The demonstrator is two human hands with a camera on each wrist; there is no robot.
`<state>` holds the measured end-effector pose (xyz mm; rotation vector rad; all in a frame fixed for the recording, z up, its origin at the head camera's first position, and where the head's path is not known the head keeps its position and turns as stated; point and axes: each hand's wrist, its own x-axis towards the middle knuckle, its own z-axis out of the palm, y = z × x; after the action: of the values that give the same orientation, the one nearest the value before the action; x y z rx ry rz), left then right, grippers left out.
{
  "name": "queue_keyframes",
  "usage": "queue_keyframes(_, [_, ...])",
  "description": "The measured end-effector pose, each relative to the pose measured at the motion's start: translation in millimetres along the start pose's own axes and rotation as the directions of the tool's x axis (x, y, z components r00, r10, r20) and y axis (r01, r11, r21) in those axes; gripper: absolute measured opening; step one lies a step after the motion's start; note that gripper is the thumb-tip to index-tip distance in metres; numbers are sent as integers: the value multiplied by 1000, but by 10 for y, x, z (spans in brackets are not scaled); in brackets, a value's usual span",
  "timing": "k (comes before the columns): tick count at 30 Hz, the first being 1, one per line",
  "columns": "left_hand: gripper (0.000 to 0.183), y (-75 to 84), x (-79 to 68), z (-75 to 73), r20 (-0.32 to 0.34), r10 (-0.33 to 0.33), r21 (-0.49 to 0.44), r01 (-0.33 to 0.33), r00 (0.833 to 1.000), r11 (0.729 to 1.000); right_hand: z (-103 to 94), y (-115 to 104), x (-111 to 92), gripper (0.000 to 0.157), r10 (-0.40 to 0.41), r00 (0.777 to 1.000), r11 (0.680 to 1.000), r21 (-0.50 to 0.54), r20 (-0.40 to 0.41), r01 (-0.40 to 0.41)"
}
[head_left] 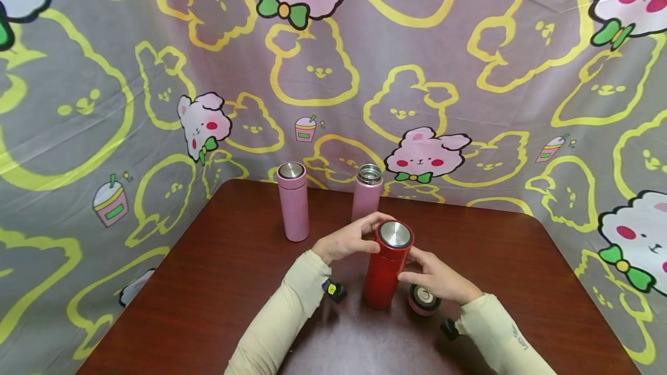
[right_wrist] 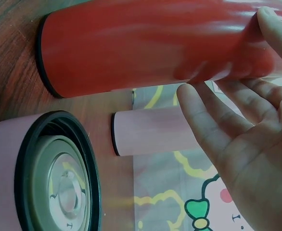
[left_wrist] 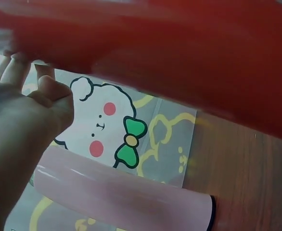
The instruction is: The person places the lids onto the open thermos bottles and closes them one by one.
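A red thermos [head_left: 385, 276] with a silver-topped lid [head_left: 395, 234] stands upright in front of me. My left hand [head_left: 350, 241] holds it at the lid from the left, thumb in front and fingers behind. Lower down, my right hand [head_left: 440, 276] grips the body from the right; its thumb and fingertips [right_wrist: 268, 24] touch the red wall in the right wrist view. Beside the thermos base, a pink lid [head_left: 424, 300] lies with its inner side up. Behind my left hand is an open pink thermos [head_left: 367, 192], its steel mouth showing and its lower part hidden.
Another pink thermos [head_left: 294, 207], with its lid on, stands to the left near the back. All of them are on a dark brown table [head_left: 208, 282]. A patterned cloth [head_left: 333, 85] hangs close around the back and both sides.
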<state>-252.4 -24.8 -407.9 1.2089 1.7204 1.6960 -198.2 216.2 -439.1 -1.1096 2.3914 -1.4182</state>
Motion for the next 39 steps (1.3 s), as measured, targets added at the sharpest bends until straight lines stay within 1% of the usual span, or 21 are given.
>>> queue_keyframes(2, [97,-6,4,-4,6,10,-15,-10,1000,1000,0,0,2,45,-14,1000,1000,1,3,14])
queue_keyframes(5, [97,-16,13,-10,24,28,-36,-28,999,999,-1,-13,2,45,-15,1000,1000,5,5,15])
queue_keyframes(10, [98,-36,15,-24,39,45,-21,-44,998,999,7,-34,7,46,5,1000,1000,17,9,-5])
queue_keyframes(12, [99,-51,12,-31,43,50,-31,-49,998,998,12,-32,14,46,7,1000,1000,15,8,-7])
queue_keyframes(15, [99,-56,-3,-31,42,57,-47,-55,998,997,19,-26,22,46,2,1000,1000,5,0,-2])
queue_keyframes(19, [96,-38,-42,-15,34,59,-42,-58,998,997,36,-23,14,45,0,1000,1000,5,-2,0])
queue_keyframes(23, [89,-6,-82,13,21,67,-41,-66,998,997,49,-35,-8,44,11,1000,1000,22,-6,-11])
queue_keyframes(25, [83,21,-103,31,2,71,-41,-71,997,997,52,-51,-17,45,18,1000,1000,19,-13,-18])
queue_keyframes(28, [75,61,-143,62,-50,78,-22,-79,996,997,56,-104,-25,45,28,999,1000,6,-24,-28])
queue_keyframes(32, [67,132,-205,115,-118,67,7,-66,991,998,57,-267,-21,43,24,999,1000,5,-23,-24])
queue_keyframes(34, [65,176,-232,146,-141,51,43,-45,989,998,57,-343,-17,42,24,1000,1000,11,-19,-24])
queue_keyframes(36, [64,221,-250,180,-164,37,106,-19,986,994,59,-387,-13,41,25,1000,1000,16,-17,-25])
queue_keyframes(39, [65,277,-257,230,-211,17,217,29,977,976,63,-413,-13,41,28,999,999,19,-20,-28])
